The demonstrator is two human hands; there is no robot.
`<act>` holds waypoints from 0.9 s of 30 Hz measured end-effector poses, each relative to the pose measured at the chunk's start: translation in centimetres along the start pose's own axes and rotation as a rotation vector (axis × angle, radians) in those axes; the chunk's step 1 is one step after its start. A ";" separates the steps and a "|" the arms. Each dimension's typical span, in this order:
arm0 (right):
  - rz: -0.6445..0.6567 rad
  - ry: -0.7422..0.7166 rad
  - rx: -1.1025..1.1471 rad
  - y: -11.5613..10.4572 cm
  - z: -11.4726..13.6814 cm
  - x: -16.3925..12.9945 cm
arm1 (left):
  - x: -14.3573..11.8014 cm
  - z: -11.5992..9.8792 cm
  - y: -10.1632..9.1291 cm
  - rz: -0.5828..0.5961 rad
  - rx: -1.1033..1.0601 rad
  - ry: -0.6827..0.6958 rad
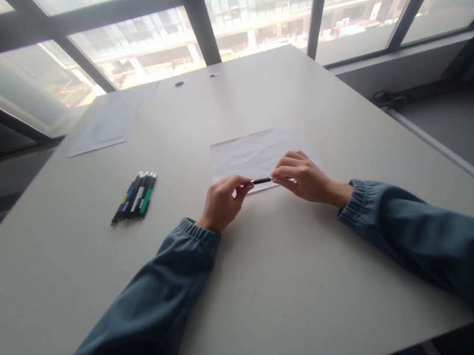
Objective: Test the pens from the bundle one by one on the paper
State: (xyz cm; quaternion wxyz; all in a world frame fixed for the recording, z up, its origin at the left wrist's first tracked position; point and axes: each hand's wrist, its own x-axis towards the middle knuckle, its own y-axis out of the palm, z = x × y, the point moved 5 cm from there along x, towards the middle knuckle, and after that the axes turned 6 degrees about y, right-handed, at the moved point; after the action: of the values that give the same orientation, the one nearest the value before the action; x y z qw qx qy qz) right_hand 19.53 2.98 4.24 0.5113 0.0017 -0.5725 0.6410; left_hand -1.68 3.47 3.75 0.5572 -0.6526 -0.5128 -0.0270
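Our left hand (224, 202) and right hand (307, 179) pinch one pen (261, 181) over the paper (255, 153), the other pens (135, 199) left of that paper untouched.

Head camera looks forward and down across the table (267, 294) toward windows (138, 45)

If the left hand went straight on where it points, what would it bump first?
Probably the right hand: the left hand points toward it along the pen they both hold, though depth is hard to judge.
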 end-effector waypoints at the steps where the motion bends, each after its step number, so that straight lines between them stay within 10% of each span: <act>1: 0.004 -0.001 0.002 0.0 0.0 0.0 | 0.0 0.0 0.0 -0.006 -0.001 0.004; 17: 0.028 -0.023 0.050 0.1 0.2 0.0 | 0.5 -0.5 0.3 0.233 0.003 -0.072; 27: 0.061 -0.023 0.061 0.1 0.3 -0.1 | 0.6 -0.9 0.0 0.170 -0.032 0.005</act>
State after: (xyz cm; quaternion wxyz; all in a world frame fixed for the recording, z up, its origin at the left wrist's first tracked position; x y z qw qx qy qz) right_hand 19.33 2.75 4.25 0.4847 0.0073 -0.5582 0.6733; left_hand -0.88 3.18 4.44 0.5480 -0.7026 -0.4538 0.0105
